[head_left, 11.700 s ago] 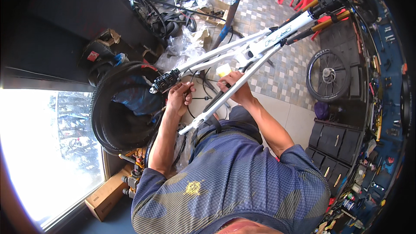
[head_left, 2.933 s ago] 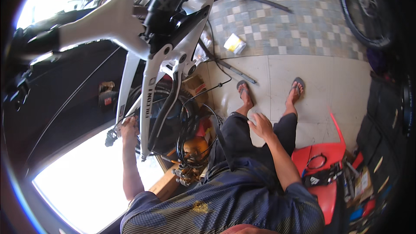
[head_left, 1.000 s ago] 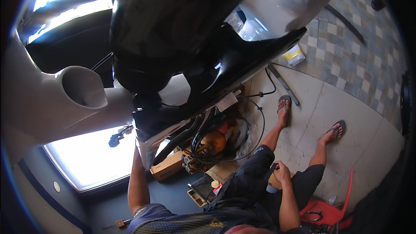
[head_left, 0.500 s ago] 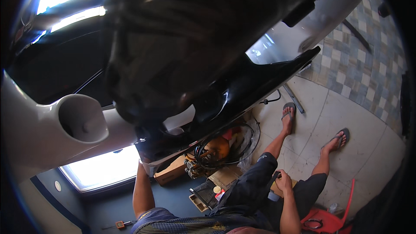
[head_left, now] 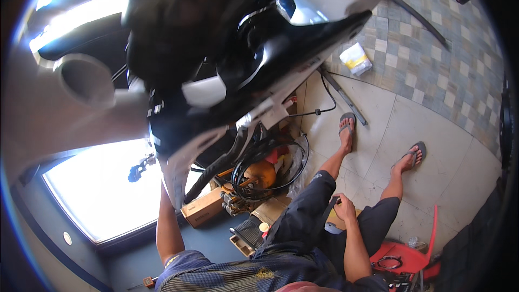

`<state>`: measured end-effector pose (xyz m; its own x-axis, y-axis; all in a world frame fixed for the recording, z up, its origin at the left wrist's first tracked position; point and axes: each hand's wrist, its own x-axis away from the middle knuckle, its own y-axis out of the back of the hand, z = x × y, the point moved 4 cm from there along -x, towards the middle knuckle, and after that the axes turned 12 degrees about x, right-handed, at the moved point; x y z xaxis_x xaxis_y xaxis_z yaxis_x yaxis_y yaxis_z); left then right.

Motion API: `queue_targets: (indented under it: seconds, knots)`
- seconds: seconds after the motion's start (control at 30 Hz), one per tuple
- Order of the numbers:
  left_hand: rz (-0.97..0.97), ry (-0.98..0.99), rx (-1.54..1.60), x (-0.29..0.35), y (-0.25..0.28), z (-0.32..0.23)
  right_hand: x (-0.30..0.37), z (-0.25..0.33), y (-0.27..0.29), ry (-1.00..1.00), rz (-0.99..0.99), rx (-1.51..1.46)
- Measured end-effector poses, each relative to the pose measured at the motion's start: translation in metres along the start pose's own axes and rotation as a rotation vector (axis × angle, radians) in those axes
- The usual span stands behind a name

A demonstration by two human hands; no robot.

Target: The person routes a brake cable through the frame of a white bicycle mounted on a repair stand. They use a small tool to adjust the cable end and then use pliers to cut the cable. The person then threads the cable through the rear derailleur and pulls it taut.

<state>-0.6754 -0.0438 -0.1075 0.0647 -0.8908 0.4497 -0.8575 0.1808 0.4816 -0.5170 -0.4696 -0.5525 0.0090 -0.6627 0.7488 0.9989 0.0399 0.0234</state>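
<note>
A large glossy black moulded panel with a pale lower edge fills the upper middle. My left forearm reaches up to the panel's near lower corner. The left hand itself is hidden behind that corner, so its fingers do not show. Over my lap, my right hand is closed around the end of a dark strip-like thing, whose kind I cannot make out. A black corrugated hose hangs below the panel.
Below the panel are a coil of black cable, a cardboard box and yellow fittings. A red plastic chair stands at lower right. A dark bar and a white-yellow packet lie on the floor.
The panel sits higher and farther left in view, showing more of its underside and the hose. The packet has come into sight. My right hand keeps its closed grip.
</note>
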Motion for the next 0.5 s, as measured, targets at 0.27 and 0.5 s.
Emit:
queue_targets:
  seconds: [0.27, 0.5]
  knots:
    - [0.074, -0.080, -0.037, -0.009, -0.012, -0.003, -0.002, 0.003, -0.002, -0.019, -0.048, -0.036]
    - [0.114, -0.181, -0.066, -0.011, -0.029, -0.005, -0.002, 0.005, 0.007, 0.001, -0.064, -0.022]
